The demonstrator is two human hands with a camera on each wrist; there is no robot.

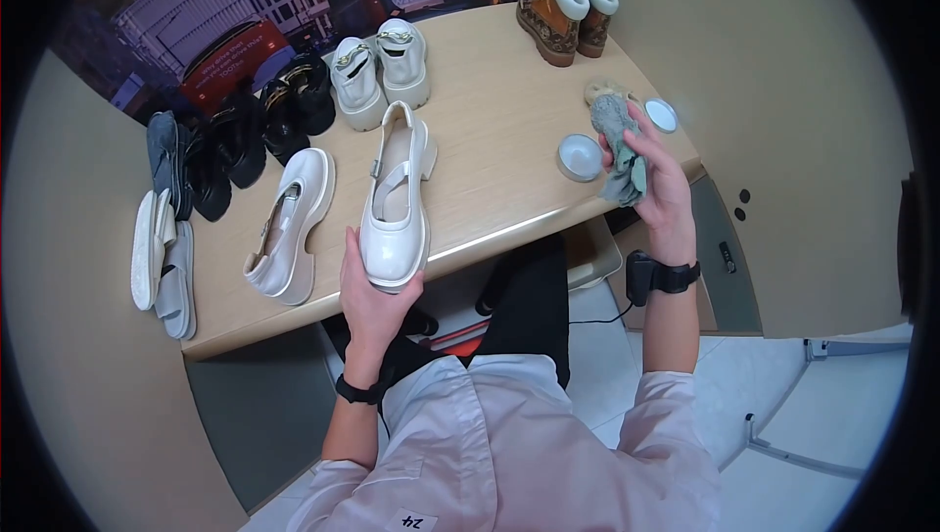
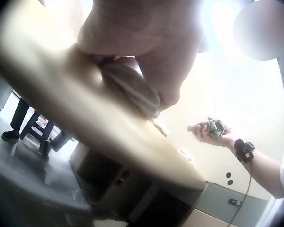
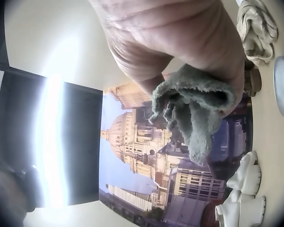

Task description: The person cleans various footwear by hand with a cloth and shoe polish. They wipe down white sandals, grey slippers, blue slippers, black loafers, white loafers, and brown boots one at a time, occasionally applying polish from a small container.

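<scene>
My left hand [image 1: 375, 305] grips the toe of a white Mary Jane shoe [image 1: 395, 243] at the table's front edge, its heel pointing to the back. In the left wrist view the shoe's sole [image 2: 135, 92] shows under the hand. Its white mate [image 1: 291, 224] lies on its side to the left. A grey-green fuzzy cloth [image 1: 615, 131] is bunched in my right hand [image 1: 664, 178], above the table's right end. The right wrist view shows the cloth [image 3: 194, 109] hanging in folds from the fingers. Close by that hand stands a round shallow tin [image 1: 580, 158].
A round lid [image 1: 661, 115] and a crumpled beige cloth [image 1: 604, 90] lie at the right. Brown boots [image 1: 563, 18] stand at the back right. White loafers [image 1: 382, 72], black shoes [image 1: 235, 140] and slippers [image 1: 162, 248] line the back and left. The table's front edge [image 1: 490, 258] is rounded.
</scene>
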